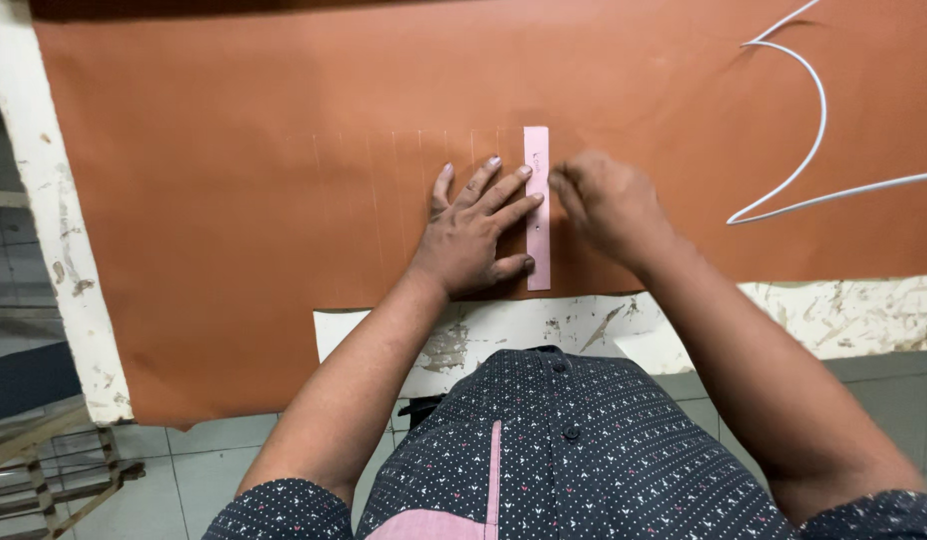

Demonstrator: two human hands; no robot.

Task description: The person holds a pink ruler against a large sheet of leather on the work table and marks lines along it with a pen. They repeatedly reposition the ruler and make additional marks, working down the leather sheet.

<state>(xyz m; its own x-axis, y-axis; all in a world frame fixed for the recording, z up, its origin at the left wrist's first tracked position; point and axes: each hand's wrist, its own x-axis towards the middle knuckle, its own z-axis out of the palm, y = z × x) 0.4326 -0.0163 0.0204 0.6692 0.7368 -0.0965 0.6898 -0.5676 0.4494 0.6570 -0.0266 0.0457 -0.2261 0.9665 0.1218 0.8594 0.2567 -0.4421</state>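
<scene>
A large brown leather sheet covers the worn white table. A narrow pink strip lies upright on the sheet like a ruler. My left hand is spread flat, its fingertips pressing the strip's left edge. My right hand is curled at the strip's right edge, fingers pinched together; what they hold is hidden. Several faint parallel lines run down the leather left of the strip.
A white cord loops across the sheet at the upper right. The leather hangs over the table's near edge at the left. A wooden frame stands on the tiled floor at the lower left.
</scene>
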